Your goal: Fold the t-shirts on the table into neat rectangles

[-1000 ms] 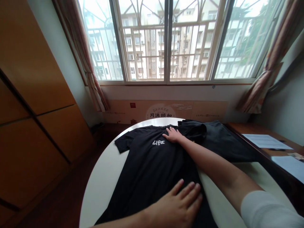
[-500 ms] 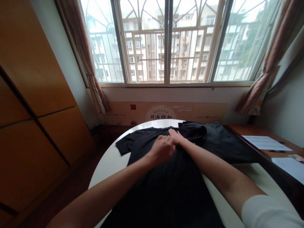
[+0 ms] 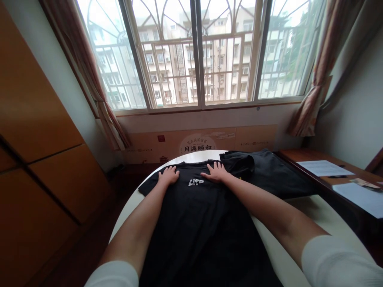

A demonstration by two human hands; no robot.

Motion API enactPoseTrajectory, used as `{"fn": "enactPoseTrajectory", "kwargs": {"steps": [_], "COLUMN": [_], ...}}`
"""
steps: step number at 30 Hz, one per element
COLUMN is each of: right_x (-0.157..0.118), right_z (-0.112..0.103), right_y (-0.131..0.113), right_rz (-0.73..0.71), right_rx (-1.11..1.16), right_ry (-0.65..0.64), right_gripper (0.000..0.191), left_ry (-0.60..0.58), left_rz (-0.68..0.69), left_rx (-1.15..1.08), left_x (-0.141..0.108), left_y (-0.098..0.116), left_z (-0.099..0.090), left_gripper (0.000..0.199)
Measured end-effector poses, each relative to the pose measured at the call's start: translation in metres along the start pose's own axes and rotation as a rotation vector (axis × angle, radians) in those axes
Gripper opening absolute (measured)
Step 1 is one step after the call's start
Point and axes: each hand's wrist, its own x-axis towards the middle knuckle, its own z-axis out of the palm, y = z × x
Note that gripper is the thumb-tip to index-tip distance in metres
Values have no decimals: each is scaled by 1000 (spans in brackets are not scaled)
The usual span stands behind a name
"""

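A black T-shirt (image 3: 203,223) lies spread on a round white table (image 3: 127,215), its collar toward the window and a small white print below the collar. My left hand (image 3: 169,175) rests flat on the shirt near its left shoulder, fingers spread. On the right shoulder area lies my right hand (image 3: 216,172), also flat with its fingers apart. Neither hand grips the cloth. The right sleeve of the shirt meets a dark folded garment (image 3: 278,175) on the table's right side.
A brown wooden desk (image 3: 302,156) with white papers (image 3: 325,168) and a pen stands at the right. Behind the table a printed beige box (image 3: 143,145) is below the barred window. An orange-brown cabinet (image 3: 42,119) fills the left.
My left hand has moved left from beside my right hand and opened onto the shirt. My right hand's fingers are now spread. The white print has come into view, and the camera has turned slightly.
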Motion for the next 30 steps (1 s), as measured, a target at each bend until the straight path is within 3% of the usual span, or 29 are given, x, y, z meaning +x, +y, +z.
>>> {"fn": "enactPoseTrajectory", "kwargs": {"steps": [3,7,13,17,21,26,30], "right_x": [3,8,2,-20,-85,-214,-286], "right_z": [0,-1,-19,-34,-34,-11,11], "right_y": [-5,-5,4,-8,-25,-24,-4], "right_rz": [29,25,-58,-130,-382,-789,-840], "right_rx": [7,27,40,43,55,107,149], "right_ry": [52,85,92,74,-21,-182,-158], "right_gripper": [107,96,89,90,95,106,101], "left_ry": [63,41,9,49,117,354,242], "left_rz": [28,145,53,77,67,65,130], "left_rx": [19,-21,-44,-76,-62,70,70], "left_x": [6,14,25,25,19,4,-3], "left_y": [21,40,38,28,13,4,2], "left_z": [6,15,10,9,10,4,2], "left_gripper": [71,73,90,91,85,58,49]}}
